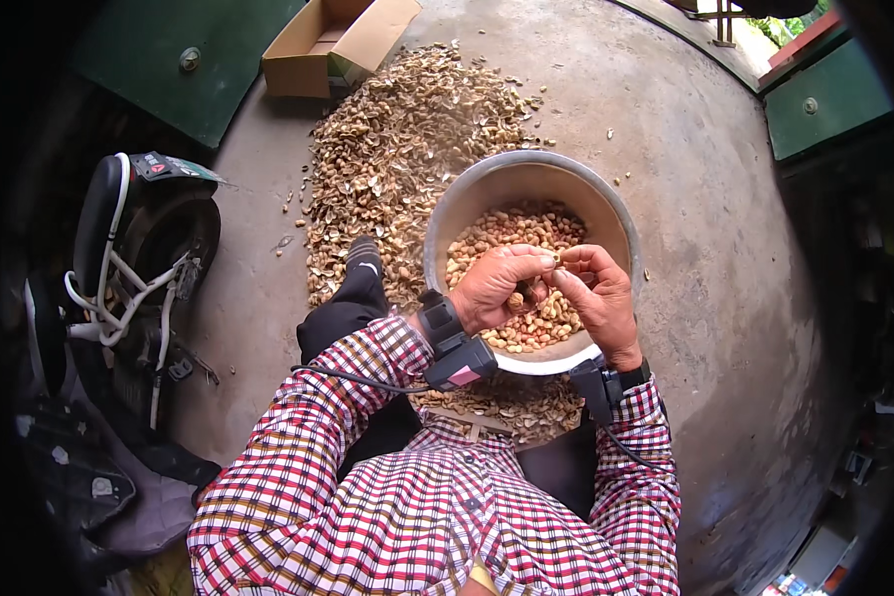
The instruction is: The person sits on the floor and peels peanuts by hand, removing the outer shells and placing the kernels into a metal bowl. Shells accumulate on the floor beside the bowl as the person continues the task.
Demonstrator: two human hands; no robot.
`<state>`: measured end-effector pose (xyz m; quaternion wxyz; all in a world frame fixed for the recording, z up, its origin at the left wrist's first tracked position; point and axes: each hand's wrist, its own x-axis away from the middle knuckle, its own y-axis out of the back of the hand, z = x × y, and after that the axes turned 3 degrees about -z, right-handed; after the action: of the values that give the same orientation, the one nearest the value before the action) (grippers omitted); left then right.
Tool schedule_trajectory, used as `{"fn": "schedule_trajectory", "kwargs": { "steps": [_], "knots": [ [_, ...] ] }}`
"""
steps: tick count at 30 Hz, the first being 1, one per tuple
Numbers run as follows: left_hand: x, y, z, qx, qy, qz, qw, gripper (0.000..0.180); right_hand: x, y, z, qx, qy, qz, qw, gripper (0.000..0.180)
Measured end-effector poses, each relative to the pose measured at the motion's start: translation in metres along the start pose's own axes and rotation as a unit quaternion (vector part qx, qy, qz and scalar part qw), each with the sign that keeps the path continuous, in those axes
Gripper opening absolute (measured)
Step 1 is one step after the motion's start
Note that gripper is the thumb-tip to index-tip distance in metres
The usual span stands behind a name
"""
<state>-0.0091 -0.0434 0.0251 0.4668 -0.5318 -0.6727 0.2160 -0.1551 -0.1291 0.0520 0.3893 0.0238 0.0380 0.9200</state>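
Note:
A large round metal basin [526, 181] stands in front of me, partly filled with peanuts [502, 230], some in tan shells and some reddish kernels. Over it, my left hand [497, 283] and my right hand [603, 301] meet at the fingertips. Both pinch a small peanut [556, 259], mostly covered by the fingers. Another unshelled peanut [515, 300] shows under the curled fingers of my left hand. A dark band with a box-shaped device is strapped on each wrist.
A wide heap of broken peanut shells [397, 149] covers the floor left of and beyond the basin, with more below its near rim. An opened cardboard box [313, 65] lies behind the heap. At the left stands a wheeled vehicle with a white tubular frame [119, 268]. Green panels flank the far side.

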Motion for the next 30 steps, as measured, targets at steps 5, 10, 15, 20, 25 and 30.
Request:
{"fn": "schedule_trajectory", "kwargs": {
  "steps": [5,10,15,20,25,30],
  "knots": [
    [0.004,-0.003,0.000,-0.009,0.020,-0.004,1.000,0.014,0.004,0.002,0.003,0.087,0.071,-0.038,0.993,0.020],
    [0.003,-0.001,0.001,-0.026,0.032,-0.010,0.999,0.017,0.005,0.002,0.011,0.160,0.107,-0.038,0.981,0.018],
    [0.001,0.002,0.002,-0.039,0.050,0.017,0.998,0.020,0.006,0.001,0.011,0.138,0.094,-0.032,0.985,0.013],
    [-0.004,0.012,-0.001,0.072,0.077,-0.052,0.993,0.028,0.011,0.006,0.035,-0.011,-0.044,0.042,0.998,0.012],
    [-0.005,0.008,-0.008,0.088,0.084,-0.091,0.988,0.029,0.022,-0.005,0.030,0.110,0.091,0.398,0.906,0.036],
    [-0.008,0.019,0.001,0.108,0.066,-0.084,0.988,0.032,0.017,-0.002,0.040,0.034,-0.040,0.202,0.978,0.032]
  ]
}}
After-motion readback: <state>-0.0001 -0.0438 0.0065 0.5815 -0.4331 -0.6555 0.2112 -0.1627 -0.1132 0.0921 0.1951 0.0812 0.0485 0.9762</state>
